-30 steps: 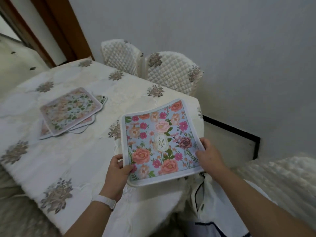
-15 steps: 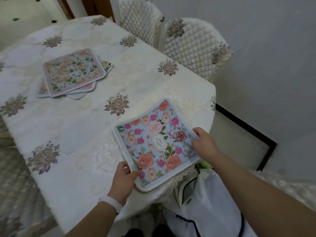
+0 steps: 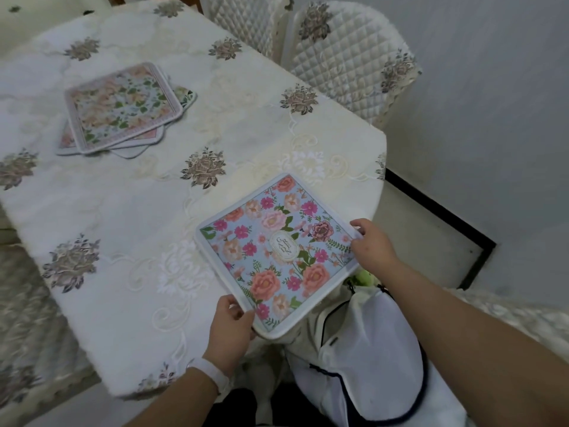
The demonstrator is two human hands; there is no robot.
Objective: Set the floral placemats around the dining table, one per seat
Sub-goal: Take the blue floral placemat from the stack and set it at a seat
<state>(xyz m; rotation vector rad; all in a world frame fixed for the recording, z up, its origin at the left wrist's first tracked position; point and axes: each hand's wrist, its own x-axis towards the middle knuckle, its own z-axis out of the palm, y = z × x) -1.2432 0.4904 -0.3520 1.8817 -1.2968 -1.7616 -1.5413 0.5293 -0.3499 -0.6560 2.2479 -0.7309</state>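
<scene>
A blue floral placemat (image 3: 274, 251) with pink and peach roses lies at the near right corner of the dining table (image 3: 129, 217), its near corner past the table's edge. My left hand (image 3: 229, 326) grips its near corner. My right hand (image 3: 371, 243) holds its right corner with fingers curled on the white border. A stack of more floral placemats (image 3: 123, 106) rests further back on the left of the table, fanned unevenly.
A cream embroidered tablecloth covers the table. Two quilted chairs (image 3: 348, 47) stand at the far side, close to the wall. Another quilted chair (image 3: 508, 306) shows at the right edge. A white bag (image 3: 363, 359) hangs below the placemat, near my body.
The placemat came down from the air onto the table's near right corner. Both hands stayed on its corners. The camera tilted down, so the stack and chairs shifted up in view.
</scene>
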